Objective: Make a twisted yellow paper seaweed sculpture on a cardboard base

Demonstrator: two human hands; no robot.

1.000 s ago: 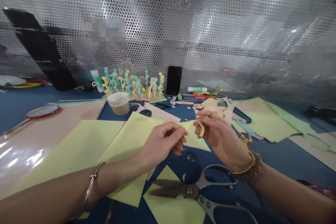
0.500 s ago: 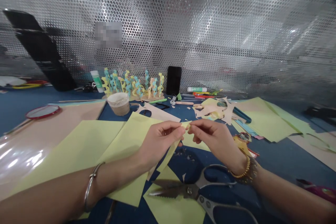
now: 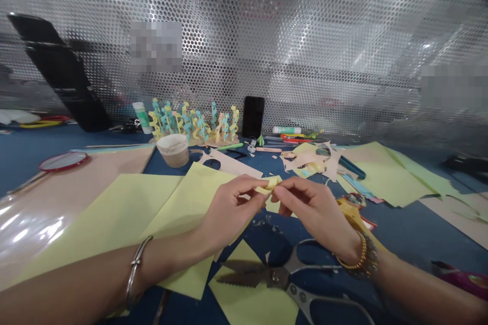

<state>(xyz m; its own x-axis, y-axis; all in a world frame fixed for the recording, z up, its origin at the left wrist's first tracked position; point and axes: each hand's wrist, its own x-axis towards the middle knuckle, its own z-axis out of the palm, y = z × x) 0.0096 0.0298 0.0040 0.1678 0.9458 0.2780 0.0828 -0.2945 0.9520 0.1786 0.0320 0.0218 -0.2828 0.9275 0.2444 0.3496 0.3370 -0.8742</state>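
Between my two hands is a narrow yellow paper strip [image 3: 272, 183], bent into a small curl at the fingertips. My left hand [image 3: 234, 208] pinches one side of it between thumb and fingers. On the other side, my right hand [image 3: 307, 205] grips the strip with its thumb and curled fingers. Below the hands lie scissors [image 3: 278, 278] with their blades a little apart, resting over a piece of yellow paper [image 3: 259, 307]. Yellow sheets [image 3: 192, 274] spread beneath my left forearm. The lower part of the strip is mostly hidden by my left hand.
Behind the hands stand several curled paper spirals [image 3: 198, 124] on a base, a paper cup [image 3: 173, 151] and a black phone [image 3: 253, 117]. A red-rimmed round mirror [image 3: 63, 161] lies at left. Paper scraps [image 3: 310, 160] and yellow sheets [image 3: 385, 175] lie at right.
The paper strip, which hung down below my left hand, is now curled at my fingertips. Both hands remain close together, with the fingers shifted slightly.
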